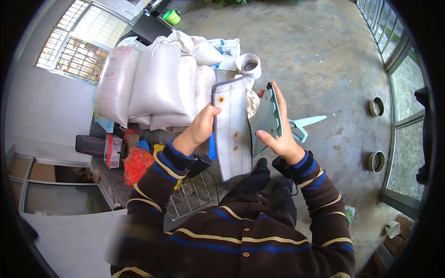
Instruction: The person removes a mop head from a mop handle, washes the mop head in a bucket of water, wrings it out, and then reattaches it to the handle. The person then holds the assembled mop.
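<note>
The left hand had its grip pinched, thumb in front, on one pale panel with three brown spots, held up over the lap. The right hand had its grip spread around one grey-green board, just beside the panel. At least four stuffed sacks stood behind, their contents hidden. One white pot was dark inside, its contents unclear. Two round pots stood on the floor at right, the nearer holding something dark.
</note>
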The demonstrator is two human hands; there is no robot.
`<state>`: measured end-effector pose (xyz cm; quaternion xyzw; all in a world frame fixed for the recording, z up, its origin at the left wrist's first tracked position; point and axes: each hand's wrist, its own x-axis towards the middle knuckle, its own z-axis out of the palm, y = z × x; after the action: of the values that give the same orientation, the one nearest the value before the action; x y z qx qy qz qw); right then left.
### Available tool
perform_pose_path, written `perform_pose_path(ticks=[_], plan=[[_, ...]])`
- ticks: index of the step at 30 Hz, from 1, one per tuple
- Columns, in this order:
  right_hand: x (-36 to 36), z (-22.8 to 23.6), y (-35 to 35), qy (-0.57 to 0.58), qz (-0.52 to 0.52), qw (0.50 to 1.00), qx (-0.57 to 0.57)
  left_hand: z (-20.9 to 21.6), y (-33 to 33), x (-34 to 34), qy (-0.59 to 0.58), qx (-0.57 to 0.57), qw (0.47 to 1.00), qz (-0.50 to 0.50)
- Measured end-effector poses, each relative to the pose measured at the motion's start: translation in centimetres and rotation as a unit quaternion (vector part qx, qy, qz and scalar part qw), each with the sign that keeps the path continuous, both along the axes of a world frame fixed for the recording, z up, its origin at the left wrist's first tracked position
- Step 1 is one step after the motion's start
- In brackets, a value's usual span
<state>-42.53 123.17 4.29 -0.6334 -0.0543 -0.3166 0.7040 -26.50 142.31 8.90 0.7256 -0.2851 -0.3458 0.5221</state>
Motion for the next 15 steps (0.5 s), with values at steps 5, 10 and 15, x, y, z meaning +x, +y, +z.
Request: perform_pose_path(ticks=[5,10,15], plan=[[-0.1,0.1,0.4,0.017,0.007,1.000,0.011,1.0,0.3,0.6,0.079,-0.134,0.980,0.127],[0.5,0.0,1.2,0.056,-0.022,0.997,-0.053,2.3,-2.4,-1.8,0.090,-0.135,0.970,0.180],[0.4,-0.4,1.6,0.062,-0.062,0.994,-0.071,1.6,-3.8,-3.2,-0.111,-0.044,0.978,0.172]])
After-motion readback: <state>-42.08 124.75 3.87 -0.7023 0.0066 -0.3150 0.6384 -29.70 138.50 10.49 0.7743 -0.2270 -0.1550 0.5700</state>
